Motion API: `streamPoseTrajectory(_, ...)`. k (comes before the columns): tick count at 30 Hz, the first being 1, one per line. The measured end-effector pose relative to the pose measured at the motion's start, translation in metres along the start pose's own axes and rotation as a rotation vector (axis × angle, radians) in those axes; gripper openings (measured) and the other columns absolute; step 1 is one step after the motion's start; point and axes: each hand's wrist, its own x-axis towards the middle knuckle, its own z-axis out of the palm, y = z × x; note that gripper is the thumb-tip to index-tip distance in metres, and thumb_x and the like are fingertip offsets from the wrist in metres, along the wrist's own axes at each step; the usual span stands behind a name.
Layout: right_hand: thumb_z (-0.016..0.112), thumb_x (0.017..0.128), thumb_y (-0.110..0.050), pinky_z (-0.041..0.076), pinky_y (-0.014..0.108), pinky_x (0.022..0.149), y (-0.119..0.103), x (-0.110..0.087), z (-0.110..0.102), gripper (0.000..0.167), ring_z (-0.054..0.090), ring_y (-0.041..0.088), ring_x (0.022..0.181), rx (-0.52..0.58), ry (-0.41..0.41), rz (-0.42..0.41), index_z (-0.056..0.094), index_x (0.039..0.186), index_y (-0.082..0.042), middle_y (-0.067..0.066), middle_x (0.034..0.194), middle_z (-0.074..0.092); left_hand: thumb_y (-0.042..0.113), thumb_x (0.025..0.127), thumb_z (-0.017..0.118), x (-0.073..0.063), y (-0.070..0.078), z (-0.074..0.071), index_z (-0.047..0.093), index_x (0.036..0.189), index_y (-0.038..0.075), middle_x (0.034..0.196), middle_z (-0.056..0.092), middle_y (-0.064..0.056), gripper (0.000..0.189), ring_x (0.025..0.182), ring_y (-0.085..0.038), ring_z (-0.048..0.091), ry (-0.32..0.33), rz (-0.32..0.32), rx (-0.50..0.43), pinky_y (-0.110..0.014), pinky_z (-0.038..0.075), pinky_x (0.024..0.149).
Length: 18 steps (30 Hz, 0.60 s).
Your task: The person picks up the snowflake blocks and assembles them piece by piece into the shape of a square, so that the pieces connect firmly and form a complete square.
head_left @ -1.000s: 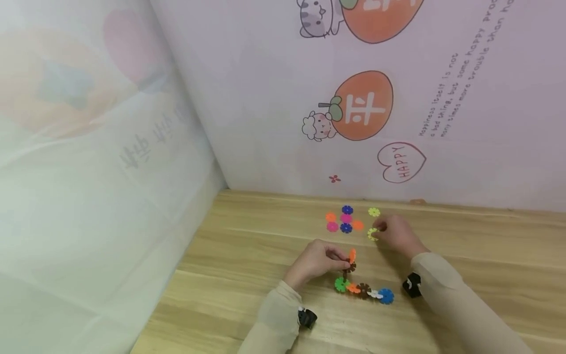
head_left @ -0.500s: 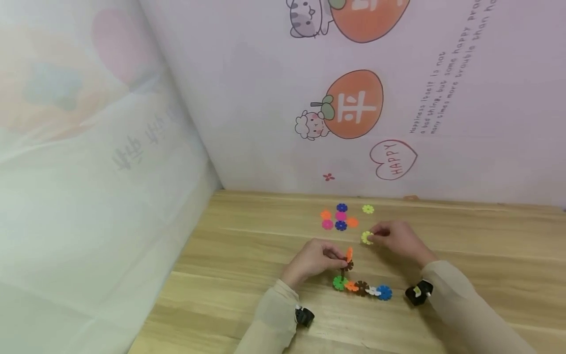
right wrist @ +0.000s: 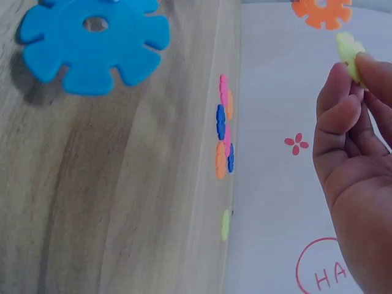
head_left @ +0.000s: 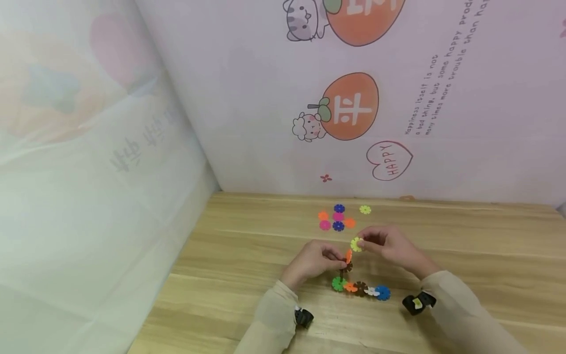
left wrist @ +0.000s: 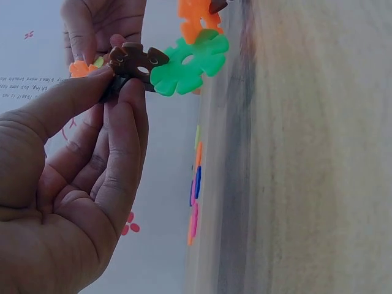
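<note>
Notched flower-shaped plastic discs are linked into an L-shaped chain. Its lower row runs from a green disc (head_left: 338, 283) through orange, brown and white ones to a blue disc (head_left: 382, 293). From the green end, brown discs rise to an orange disc (head_left: 349, 256) at the top. My left hand (head_left: 311, 261) pinches a brown disc (left wrist: 138, 59) just below that orange one, thumb against fingertips. Between thumb and fingertips of my right hand (head_left: 393, 247) is a yellow disc (head_left: 355, 244), held up close beside the top orange disc. Fingers partly cover both pinched discs.
Loose blue, pink and orange discs (head_left: 338, 216) lie grouped on the wooden table (head_left: 247, 236) toward the back. Another yellow disc (head_left: 365, 210) lies to their right. A printed cloth wall (head_left: 265, 123) rises behind the table, with a pale sheet (head_left: 110, 221) along the left.
My right hand has lifted the yellow disc from the back of the table and brought it left and nearer, up to the orange disc. My left hand keeps its hold on the chain.
</note>
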Motion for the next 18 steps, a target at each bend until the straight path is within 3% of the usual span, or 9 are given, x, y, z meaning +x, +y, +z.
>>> streamPoseTrajectory(4,0.065,0.096,-0.014,0.059,0.033,0.070,-0.002,0.001,0.002,0.010,0.067,0.023,0.077,-0.003,-0.031,-0.045,0.071,0.100,-0.007,0.014,0.089,0.070,0.023,0.085,0.078,-0.001,0.001,0.000,0.076,0.086,0.018,0.080,0.071,0.009,0.005,0.075,-0.006,0.064,0.002,0.006,0.008,-0.024,0.052,0.070)
streamPoseTrajectory(8,0.064,0.097,-0.016,0.058,0.032,0.068,-0.004,0.000,0.002,0.009,0.066,0.021,0.074,-0.040,-0.048,-0.072,0.071,0.099,-0.010,0.010,0.088,0.071,0.023,0.086,0.078,-0.001,0.002,0.000,0.076,0.085,0.019,0.080,0.071,0.010,0.005,0.075,-0.005,0.064,0.000,0.019,0.025,-0.023,0.052,0.071)
streamPoseTrajectory(18,0.064,0.097,-0.018,0.046,0.022,0.054,-0.017,0.003,-0.001,0.009,0.047,0.002,0.059,-0.169,-0.114,-0.101,0.072,0.096,-0.013,0.006,0.079,0.067,0.017,0.086,0.077,-0.003,0.005,0.003,0.075,0.085,0.013,0.077,0.070,0.008,0.005,0.069,-0.002,0.062,0.005,0.102,0.096,-0.019,0.051,0.065)
